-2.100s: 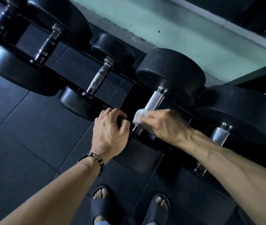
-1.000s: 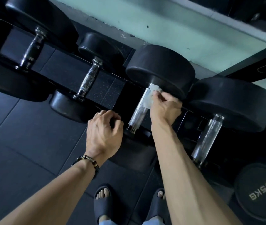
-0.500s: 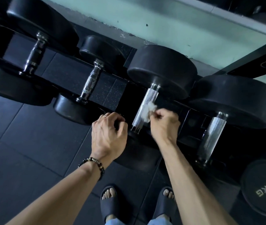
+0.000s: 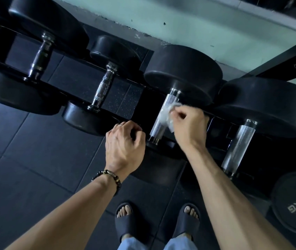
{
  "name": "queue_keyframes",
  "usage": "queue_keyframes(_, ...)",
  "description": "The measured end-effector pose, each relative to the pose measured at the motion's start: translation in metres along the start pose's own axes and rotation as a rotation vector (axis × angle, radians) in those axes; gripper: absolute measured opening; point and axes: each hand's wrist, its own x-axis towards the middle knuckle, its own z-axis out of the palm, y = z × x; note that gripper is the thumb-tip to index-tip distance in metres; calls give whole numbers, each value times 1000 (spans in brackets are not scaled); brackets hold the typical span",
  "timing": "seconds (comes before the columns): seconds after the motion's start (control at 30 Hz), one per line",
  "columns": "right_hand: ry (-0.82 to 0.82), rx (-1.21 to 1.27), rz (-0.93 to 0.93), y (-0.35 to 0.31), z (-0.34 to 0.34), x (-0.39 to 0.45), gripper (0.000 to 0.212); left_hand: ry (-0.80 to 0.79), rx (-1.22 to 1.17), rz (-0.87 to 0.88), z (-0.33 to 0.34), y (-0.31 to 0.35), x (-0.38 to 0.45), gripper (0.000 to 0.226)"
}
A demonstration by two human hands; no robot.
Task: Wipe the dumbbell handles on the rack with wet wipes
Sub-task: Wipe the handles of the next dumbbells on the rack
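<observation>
A row of black dumbbells lies on a dark rack (image 4: 125,87). My right hand (image 4: 188,125) pinches a crumpled white wet wipe (image 4: 167,114) and holds it against the middle of a knurled chrome handle (image 4: 163,116) of a large dumbbell. My left hand (image 4: 123,143), with a ring and a beaded bracelet, curls its fingers over the rack's front edge just left of that handle's near end. Other handles show: a slim one (image 4: 104,87) to the left, a dark one (image 4: 40,55) farther left, and a thick one (image 4: 239,145) to the right.
A 35 KG dumbbell head (image 4: 295,202) sits low at the right. My feet in dark slides (image 4: 156,222) stand on black rubber floor tiles (image 4: 26,159). A pale green wall (image 4: 179,20) runs behind the rack.
My right hand slid the wipe along the handle: from near end to far end, back toward the middle, now slightly farther up. My left hand stayed on the rack edge.
</observation>
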Motion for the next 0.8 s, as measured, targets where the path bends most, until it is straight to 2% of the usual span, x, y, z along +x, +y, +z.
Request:
queue_keyframes(0.07,98,23,23,-1,1,7,12,-5,12,4,1,-1,0,25)
queue_keyframes(0.1,83,3,22,0,3,0,10,-8,20,5,1,-1,0,25)
queue_keyframes(0.23,-313,-33,47,8,-6,-25,10,-4,35,14,1,-3,0,23)
queue_keyframes(0.3,-399,-56,48,10,-11,-16,16,-11,34,10,1,-3,0,22)
queue_keyframes(0.43,-238,20,76,11,-5,-23,15,-3,34,11,2,-3,1,21)
queue_keyframes(0.47,-250,27,90,13,-5,-26,16,-1,35,11,2,-4,1,21)
queue_keyframes(0.53,-415,7,118,14,-7,-23,22,4,41,17,3,-5,2,22)
queue_keyframes(0.6,-579,-118,111,11,-11,-11,26,8,49,26,3,-6,2,25)
queue_keyframes(0.67,-527,-196,100,10,-11,-6,24,12,53,26,3,-5,2,27)
queue_keyframes(0.73,-294,-148,126,15,-11,-5,18,9,46,15,2,-5,2,27)
queue_keyframes(0.8,-74,8,209,21,-14,4,17,4,30,14,2,-4,1,26)
